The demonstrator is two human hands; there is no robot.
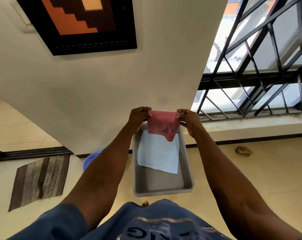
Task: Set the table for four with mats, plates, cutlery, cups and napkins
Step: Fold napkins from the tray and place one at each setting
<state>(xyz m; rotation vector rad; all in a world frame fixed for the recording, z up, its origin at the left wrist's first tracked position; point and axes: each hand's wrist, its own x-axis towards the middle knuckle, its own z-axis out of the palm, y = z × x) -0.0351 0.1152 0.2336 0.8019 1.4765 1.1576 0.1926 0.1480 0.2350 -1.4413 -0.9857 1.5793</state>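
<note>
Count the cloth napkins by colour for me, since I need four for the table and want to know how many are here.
Pink cloth napkin, pinched at its top corners by the left hand and right hand: 1
Light blue cloth napkin, lying in the grey plastic tray: 1
Total: 2

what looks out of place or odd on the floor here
A crumpled brownish scrap lies loose on the floor near the wall under the window. The light blue cloth sits slightly askew in the grey tray.
</note>
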